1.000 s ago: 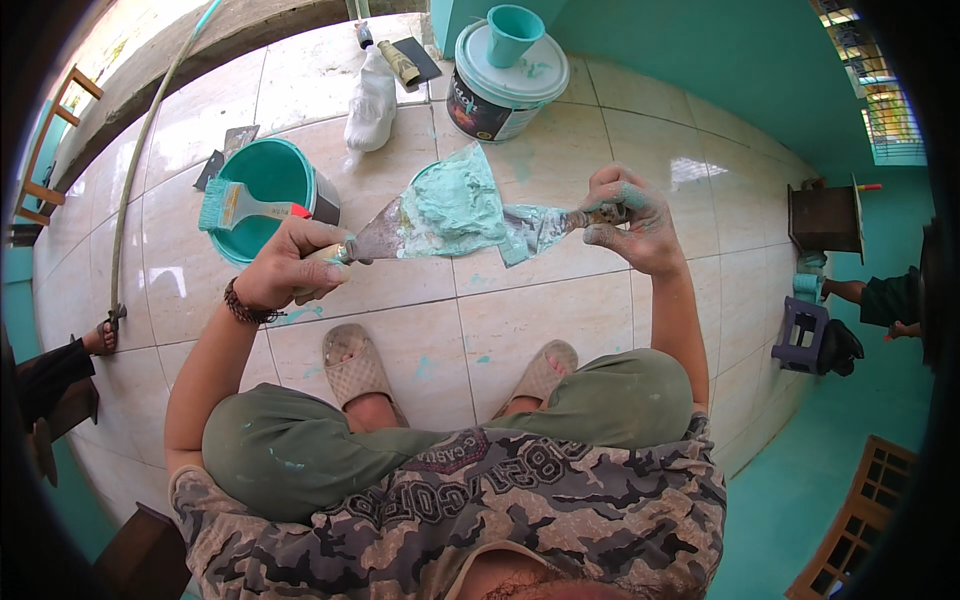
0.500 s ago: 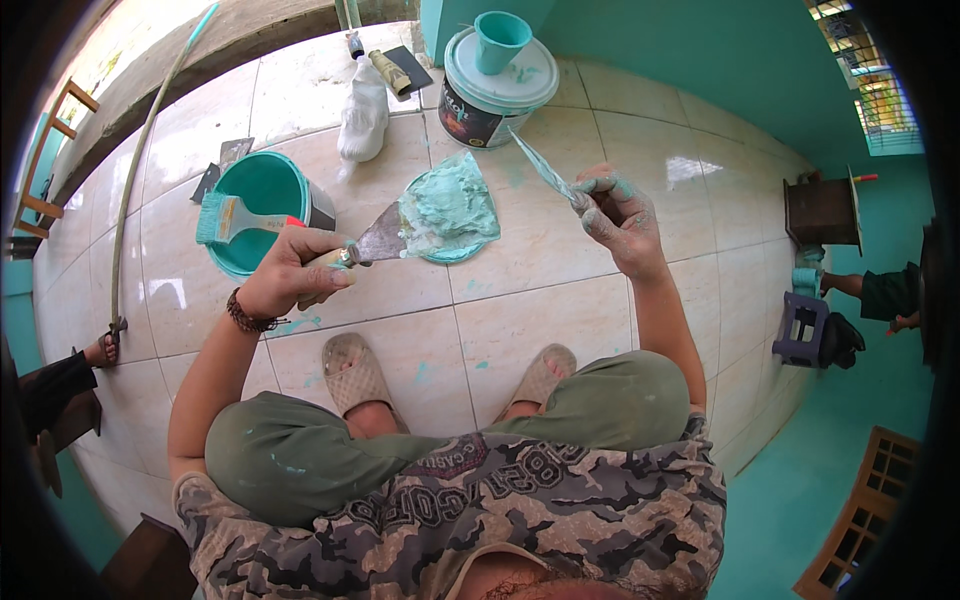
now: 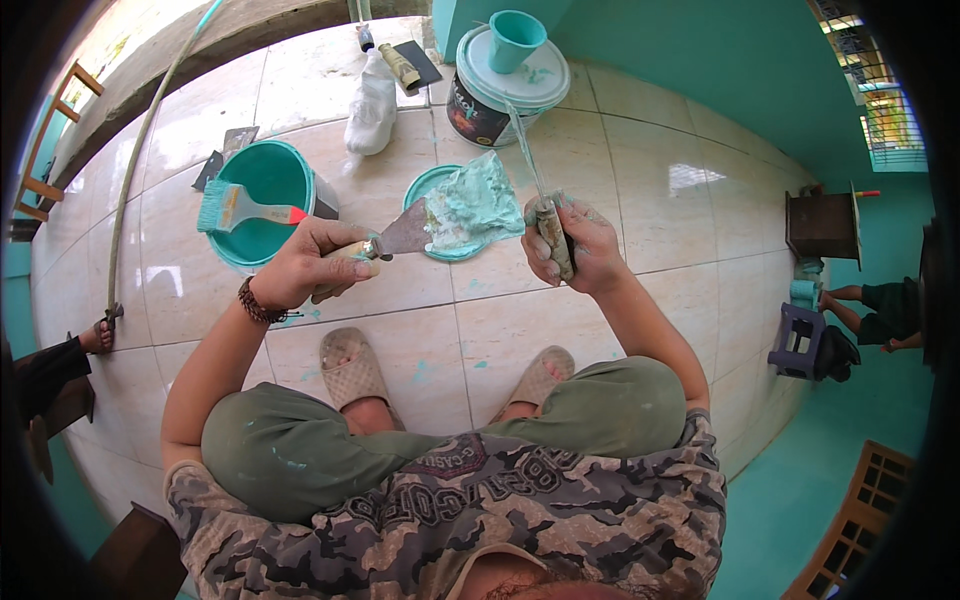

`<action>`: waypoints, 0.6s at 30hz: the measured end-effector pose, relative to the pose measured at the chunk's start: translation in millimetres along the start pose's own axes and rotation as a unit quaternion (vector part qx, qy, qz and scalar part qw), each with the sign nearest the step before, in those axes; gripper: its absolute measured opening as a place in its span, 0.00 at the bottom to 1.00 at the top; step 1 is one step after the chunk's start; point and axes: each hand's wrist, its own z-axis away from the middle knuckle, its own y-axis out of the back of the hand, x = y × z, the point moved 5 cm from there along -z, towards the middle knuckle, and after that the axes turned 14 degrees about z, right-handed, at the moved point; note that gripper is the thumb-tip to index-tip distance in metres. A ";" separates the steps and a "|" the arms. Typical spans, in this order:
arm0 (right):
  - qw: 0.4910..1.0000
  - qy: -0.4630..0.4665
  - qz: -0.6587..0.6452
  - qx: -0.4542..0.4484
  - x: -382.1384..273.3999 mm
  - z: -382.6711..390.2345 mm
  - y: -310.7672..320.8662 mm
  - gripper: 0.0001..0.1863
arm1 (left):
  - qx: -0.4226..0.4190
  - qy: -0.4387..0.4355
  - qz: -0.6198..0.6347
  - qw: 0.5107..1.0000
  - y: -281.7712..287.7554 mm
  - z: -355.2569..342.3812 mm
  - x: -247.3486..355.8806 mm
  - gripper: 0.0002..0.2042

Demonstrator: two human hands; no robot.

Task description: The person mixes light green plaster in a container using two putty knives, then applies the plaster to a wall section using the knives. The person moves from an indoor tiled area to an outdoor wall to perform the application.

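Teal putty (image 3: 478, 205) at 12 o'clock, heaped on wide scraper (image 3: 405, 235). Left hand (image 3: 318, 268) at 10, fingers wrapped round its handle (image 3: 352, 251); right hand (image 3: 584, 242) at 2, fingers round second scraper (image 3: 524, 145). Putty probably soft, sticky, nose-heavy: grip handle near blade. Blade tip buried; second blade edge-on; can't tell if putty touches teal disc (image 3: 430, 178).

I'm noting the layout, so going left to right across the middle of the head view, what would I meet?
Pole → left hand → teal paste → right hand → purple stool → another person's dark shorts.
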 end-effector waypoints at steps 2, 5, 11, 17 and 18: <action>0.998 -0.007 0.054 0.023 1.6 -1.0 -0.2 0.20 | -0.008 0.002 0.005 1.000 -0.4 -0.3 0.8 0.15; 0.987 -0.006 0.151 0.049 3.7 -0.9 3.5 0.21 | 0.009 -0.003 0.002 1.000 -4.0 -1.8 1.9 0.15; 0.970 -0.018 0.233 0.070 5.4 3.2 9.9 0.21 | -0.005 0.001 -0.017 1.000 5.0 1.1 -5.3 0.18; 0.945 -0.008 0.306 0.118 -0.5 11.4 19.2 0.20 | -0.002 -0.026 0.012 1.000 3.2 4.6 -0.2 0.15; 0.944 -0.008 0.305 0.127 0.2 13.6 24.4 0.21 | -0.006 -0.041 0.047 0.998 5.3 5.2 1.4 0.15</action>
